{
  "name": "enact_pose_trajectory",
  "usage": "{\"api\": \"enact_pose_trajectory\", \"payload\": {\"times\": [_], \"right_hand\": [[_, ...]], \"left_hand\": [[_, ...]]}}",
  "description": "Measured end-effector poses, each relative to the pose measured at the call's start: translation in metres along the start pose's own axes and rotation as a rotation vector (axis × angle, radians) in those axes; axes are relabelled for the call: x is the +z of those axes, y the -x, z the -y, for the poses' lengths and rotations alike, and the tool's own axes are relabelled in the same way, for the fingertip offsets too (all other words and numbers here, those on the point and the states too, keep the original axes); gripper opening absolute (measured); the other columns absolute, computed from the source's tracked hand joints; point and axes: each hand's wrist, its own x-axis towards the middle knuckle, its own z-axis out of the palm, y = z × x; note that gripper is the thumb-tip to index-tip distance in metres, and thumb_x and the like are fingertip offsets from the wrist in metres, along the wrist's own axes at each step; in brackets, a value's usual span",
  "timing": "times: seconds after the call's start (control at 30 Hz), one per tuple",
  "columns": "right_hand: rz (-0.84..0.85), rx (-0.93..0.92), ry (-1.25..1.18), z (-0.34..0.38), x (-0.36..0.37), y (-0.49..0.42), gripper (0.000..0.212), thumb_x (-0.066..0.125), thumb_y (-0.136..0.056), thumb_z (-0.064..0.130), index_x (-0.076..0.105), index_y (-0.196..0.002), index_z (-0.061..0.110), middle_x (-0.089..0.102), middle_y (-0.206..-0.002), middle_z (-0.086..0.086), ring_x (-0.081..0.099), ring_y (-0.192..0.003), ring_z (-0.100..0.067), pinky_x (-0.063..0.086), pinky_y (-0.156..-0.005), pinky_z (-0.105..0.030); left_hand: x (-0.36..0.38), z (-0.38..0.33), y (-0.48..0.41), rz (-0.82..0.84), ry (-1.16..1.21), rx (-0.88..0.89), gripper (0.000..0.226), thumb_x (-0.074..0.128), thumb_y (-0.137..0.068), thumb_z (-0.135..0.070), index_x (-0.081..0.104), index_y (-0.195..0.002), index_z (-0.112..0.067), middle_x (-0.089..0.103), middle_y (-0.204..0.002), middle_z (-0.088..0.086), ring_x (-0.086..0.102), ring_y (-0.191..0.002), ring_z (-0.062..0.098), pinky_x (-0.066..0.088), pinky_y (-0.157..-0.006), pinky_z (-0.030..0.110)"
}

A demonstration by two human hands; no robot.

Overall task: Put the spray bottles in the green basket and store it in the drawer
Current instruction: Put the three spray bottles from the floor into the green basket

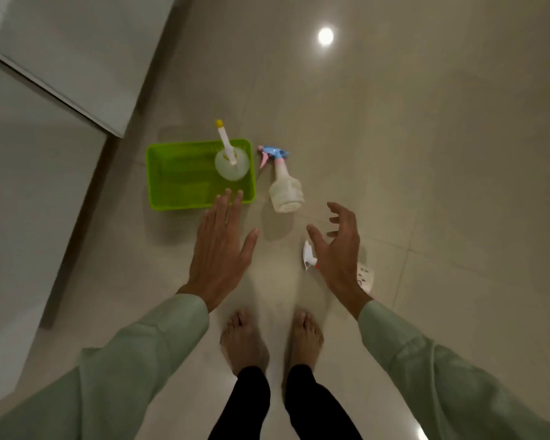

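Glossy beige tile floor: both hands, left and right, spread and holding nothing. Third white sprayer under the right; pink-blue trigger clear bottle lying loose; yellow-capped round bottle already in the lime-green plastic basket. Drawer step's untouched, I'd say.

A home interior; glossy beige floor tiles; white cabinet; bare feet.

Glossy beige tile floor, ceiling-light reflection top centre. White cabinet along left edge, one panel angled out. Bare feet bottom centre, black trousers, pale green sleeves.
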Motion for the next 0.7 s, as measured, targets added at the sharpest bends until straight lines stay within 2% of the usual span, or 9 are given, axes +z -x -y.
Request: {"api": "enact_pose_trajectory", "payload": {"times": [0.07, 0.1, 0.17, 0.23, 0.3, 0.4, 0.5, 0.6, 0.7], "right_hand": [[-0.001, 0.053, 0.034, -0.017, -0.016, 0.015, 0.055, 0.076, -0.085, 0.016, 0.053, -0.134, 0.018, 0.056, -0.134, 0.002, 0.056, -0.116, -0.019, 0.053, -0.095, -0.041], [0.015, 0.077, 0.066, -0.026, -0.022, 0.02, 0.056, 0.076, -0.085, 0.018, 0.052, -0.136, 0.018, 0.055, -0.136, 0.001, 0.055, -0.121, -0.02, 0.051, -0.099, -0.044], [0.092, 0.096, 0.153, -0.049, -0.032, 0.03, 0.062, 0.076, -0.085, 0.021, 0.049, -0.14, 0.017, 0.053, -0.14, -0.002, 0.051, -0.128, -0.022, 0.047, -0.105, -0.042], [0.205, 0.086, 0.302, -0.077, -0.039, 0.036, 0.069, 0.078, -0.083, 0.027, 0.047, -0.143, 0.016, 0.05, -0.143, -0.005, 0.049, -0.13, -0.023, 0.045, -0.103, -0.037], [0.346, 0.03, 0.507, -0.103, -0.04, 0.037, 0.079, 0.08, -0.078, 0.031, 0.044, -0.146, 0.015, 0.047, -0.147, -0.01, 0.046, -0.133, -0.028, 0.041, -0.102, -0.039], [0.496, -0.03, 0.892, -0.143, -0.031, 0.033, 0.097, 0.082, -0.071, 0.039, 0.031, -0.152, 0.019, 0.035, -0.155, -0.014, 0.032, -0.145, -0.037, 0.038, -0.107, -0.055], [0.567, -0.051, 1.143, -0.174, -0.019, 0.02, 0.108, 0.082, -0.067, 0.04, 0.021, -0.154, 0.023, 0.024, -0.159, -0.018, 0.021, -0.148, -0.044, 0.036, -0.104, -0.07], [0.594, -0.083, 1.25, -0.199, -0.007, 0.006, 0.102, 0.08, -0.07, 0.032, 0.022, -0.153, 0.023, 0.025, -0.157, -0.02, 0.024, -0.145, -0.048, 0.033, -0.102, -0.076], [0.538, -0.117, 1.237, -0.216, -0.001, -0.004, 0.074, 0.072, -0.076, 0.025, 0.041, -0.142, 0.024, 0.038, -0.146, -0.016, 0.04, -0.131, -0.043, 0.035, -0.103, -0.07]], "left_hand": [[0.011, -0.01, 0.013, 0.034, 0.009, 0.016, 0.068, 0.046, -0.099, -0.039, 0.016, -0.157, -0.019, 0.015, -0.167, 0.007, 0.013, -0.154, 0.022, 0.012, -0.124, 0.04], [0.017, -0.014, 0.018, 0.047, 0.012, 0.023, 0.068, 0.045, -0.099, -0.039, 0.015, -0.157, -0.019, 0.015, -0.167, 0.006, 0.012, -0.154, 0.022, 0.012, -0.124, 0.04], [0.032, -0.019, 0.027, 0.077, 0.001, 0.026, 0.067, 0.044, -0.1, -0.04, 0.015, -0.157, -0.019, 0.016, -0.167, 0.007, 0.012, -0.154, 0.023, 0.011, -0.124, 0.04], [0.049, -0.023, 0.035, 0.102, -0.003, 0.031, 0.067, 0.044, -0.1, -0.04, 0.017, -0.157, -0.019, 0.017, -0.166, 0.008, 0.014, -0.154, 0.024, 0.012, -0.123, 0.04], [0.065, -0.024, 0.04, 0.126, -0.005, 0.03, 0.067, 0.044, -0.1, -0.041, 0.017, -0.157, -0.018, 0.017, -0.166, 0.008, 0.015, -0.154, 0.024, 0.013, -0.123, 0.04], [0.095, -0.018, 0.045, 0.164, -0.01, 0.029, 0.067, 0.044, -0.1, -0.041, 0.017, -0.157, -0.018, 0.016, -0.166, 0.009, 0.015, -0.154, 0.024, 0.015, -0.124, 0.042], [0.122, -0.006, 0.045, 0.198, -0.019, 0.024, 0.067, 0.043, -0.1, -0.041, 0.016, -0.157, -0.017, 0.015, -0.166, 0.009, 0.014, -0.154, 0.024, 0.014, -0.125, 0.043], [0.144, 0.007, 0.039, 0.225, -0.036, 0.016, 0.067, 0.042, -0.1, -0.043, 0.015, -0.157, -0.018, 0.013, -0.167, 0.008, 0.011, -0.154, 0.022, 0.011, -0.125, 0.042], [0.156, 0.013, 0.035, 0.236, -0.041, 0.006, 0.068, 0.043, -0.1, -0.042, 0.016, -0.157, -0.017, 0.013, -0.167, 0.008, 0.011, -0.154, 0.023, 0.012, -0.125, 0.042]]}}
